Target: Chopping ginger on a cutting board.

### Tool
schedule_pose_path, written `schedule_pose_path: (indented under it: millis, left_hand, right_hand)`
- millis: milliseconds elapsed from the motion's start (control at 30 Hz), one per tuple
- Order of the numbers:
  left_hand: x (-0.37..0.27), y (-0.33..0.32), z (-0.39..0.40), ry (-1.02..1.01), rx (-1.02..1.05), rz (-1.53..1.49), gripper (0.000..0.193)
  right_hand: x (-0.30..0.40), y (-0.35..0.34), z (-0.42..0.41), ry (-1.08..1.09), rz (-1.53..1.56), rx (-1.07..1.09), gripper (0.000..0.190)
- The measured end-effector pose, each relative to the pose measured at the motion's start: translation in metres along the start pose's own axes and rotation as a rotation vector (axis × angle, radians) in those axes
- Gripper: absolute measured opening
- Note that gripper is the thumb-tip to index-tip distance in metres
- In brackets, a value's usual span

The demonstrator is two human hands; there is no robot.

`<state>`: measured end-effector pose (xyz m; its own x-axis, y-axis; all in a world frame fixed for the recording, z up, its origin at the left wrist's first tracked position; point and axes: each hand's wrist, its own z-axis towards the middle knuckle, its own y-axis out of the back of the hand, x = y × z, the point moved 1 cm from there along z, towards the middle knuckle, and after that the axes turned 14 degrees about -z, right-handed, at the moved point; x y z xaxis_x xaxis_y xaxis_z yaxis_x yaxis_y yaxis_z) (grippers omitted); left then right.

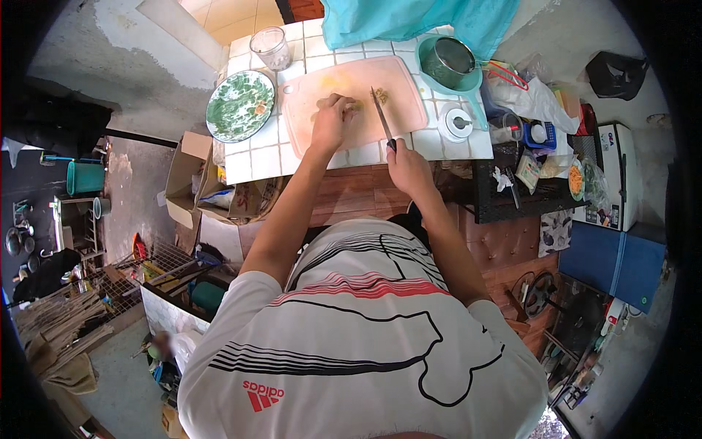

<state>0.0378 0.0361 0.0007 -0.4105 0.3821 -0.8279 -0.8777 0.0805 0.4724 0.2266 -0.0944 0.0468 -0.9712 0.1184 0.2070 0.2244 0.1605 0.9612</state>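
Observation:
A pink plastic cutting board (307, 88) lies on a white tiled table (241, 170). My right hand (408, 170) grips the black handle of a kitchen knife (382, 115), its blade over the board and pointing away from me. Beside the blade tip is a small pile of chopped brownish food (380, 96). My left hand (332, 118) rests on the board left of the knife, fingers curled over small pieces of food, partly hidden; what they are I cannot tell. To the left is a green and white enamel plate (240, 106) with a small brownish bit on it.
A clear cup (271, 48) stands behind the plate. Right of the board are a teal pan (433, 68) holding a red-handled strainer (454, 56), and a white round container (456, 123). A turquoise cloth (378, 22) hangs over the far edge. A black rack (510, 206) adjoins at right.

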Motion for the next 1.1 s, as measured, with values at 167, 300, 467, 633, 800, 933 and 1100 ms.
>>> schedule_pose_path:
  millis: [167, 300, 467, 633, 800, 933, 1100]
  left_hand:
    - [0.012, -0.003, 0.006, -0.237, -0.001, 0.057, 0.021]
    - [0.0, -0.008, 0.008, -0.061, 0.074, -0.026, 0.022]
    - [0.002, -0.008, 0.003, -0.163, 0.013, -0.023, 0.019]
    - [0.006, -0.009, 0.003, -0.173, -0.007, -0.029, 0.019]
    - [0.006, -0.01, 0.0, -0.178, -0.006, -0.042, 0.02]
    - [0.008, -0.01, 0.001, -0.189, -0.019, -0.067, 0.02]
    - [0.005, -0.01, 0.003, -0.2, -0.017, -0.057, 0.02]
  right_hand:
    - [0.016, -0.005, 0.002, 0.022, -0.02, 0.027, 0.036]
    - [0.015, -0.006, 0.005, 0.004, -0.036, 0.026, 0.035]
    - [0.024, 0.006, 0.007, 0.038, -0.1, 0.064, 0.034]
    - [0.025, 0.009, 0.009, 0.06, -0.131, 0.1, 0.034]
    - [0.029, 0.016, 0.009, 0.065, -0.138, 0.117, 0.033]
    - [0.031, 0.013, 0.012, 0.092, -0.145, 0.116, 0.031]
    - [0.026, -0.009, 0.029, 0.062, -0.144, 0.109, 0.03]
